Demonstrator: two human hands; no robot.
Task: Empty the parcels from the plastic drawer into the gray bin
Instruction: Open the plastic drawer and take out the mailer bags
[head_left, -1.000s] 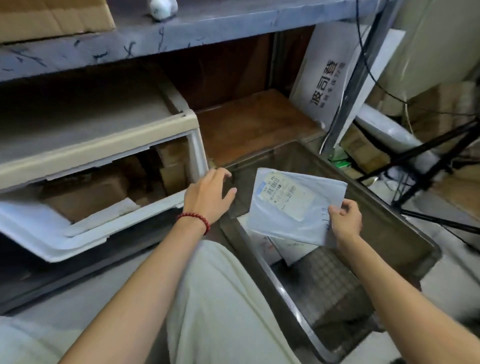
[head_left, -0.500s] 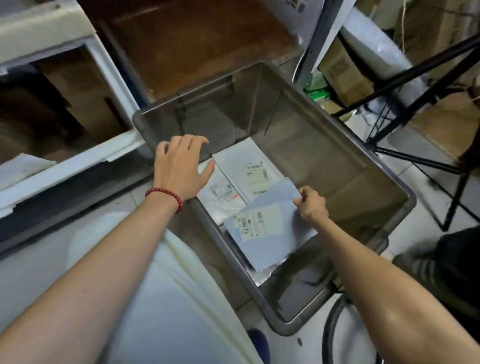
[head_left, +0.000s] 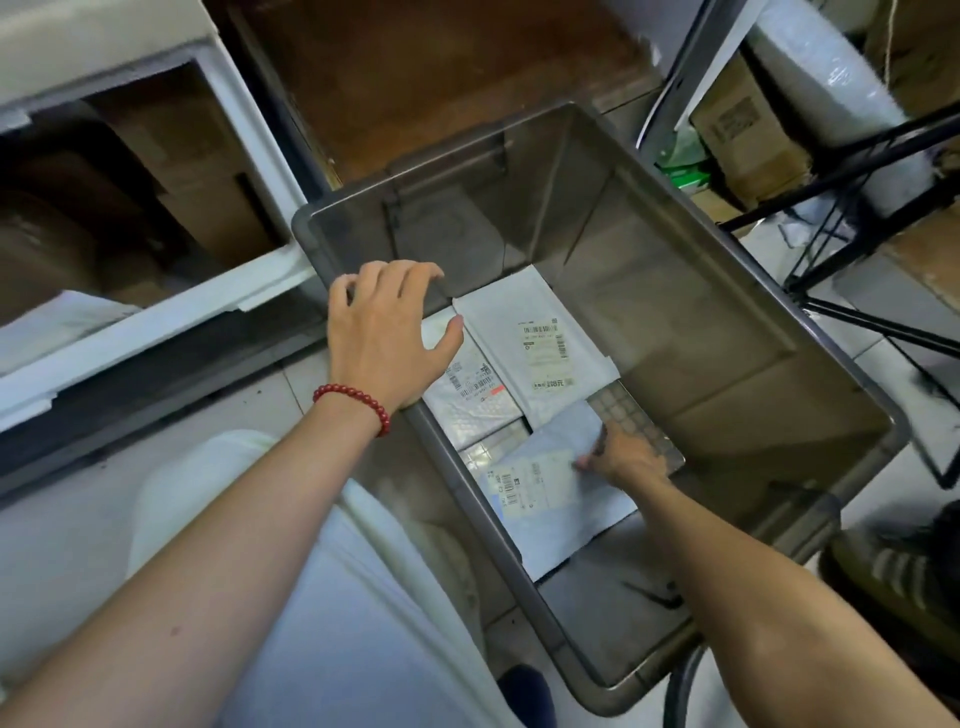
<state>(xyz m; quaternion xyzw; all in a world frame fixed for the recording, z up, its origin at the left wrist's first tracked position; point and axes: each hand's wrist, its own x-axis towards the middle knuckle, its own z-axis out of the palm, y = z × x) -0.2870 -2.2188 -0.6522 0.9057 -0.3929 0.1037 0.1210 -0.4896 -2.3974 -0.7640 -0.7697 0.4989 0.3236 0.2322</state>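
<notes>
The gray bin (head_left: 779, 332) stands on the floor in the middle of the head view. Deep inside it my right hand (head_left: 626, 457) pinches the edge of a bluish-white parcel (head_left: 556, 499) with a barcode label, low near the bin's bottom. Two white padded parcels (head_left: 540, 343) lie flat further in. My left hand (head_left: 384, 338), a red bead bracelet on its wrist, hovers over the bin's left rim with fingers loosely spread and holds nothing. The white plastic drawer (head_left: 156, 322) hangs open at the left, with brown cardboard parcels (head_left: 208, 218) inside.
A brown wooden shelf board (head_left: 441, 78) lies behind the bin. Black metal stand legs (head_left: 857, 171), cardboard boxes (head_left: 748, 140) and a roll of wrap crowd the right. A dark shoe (head_left: 893, 571) rests by the bin's near right corner. My pale trouser leg fills the lower middle.
My right hand has carried the bluish parcel from above the bin down to its bottom. My left hand left the drawer front for the bin's rim. The view tilted down.
</notes>
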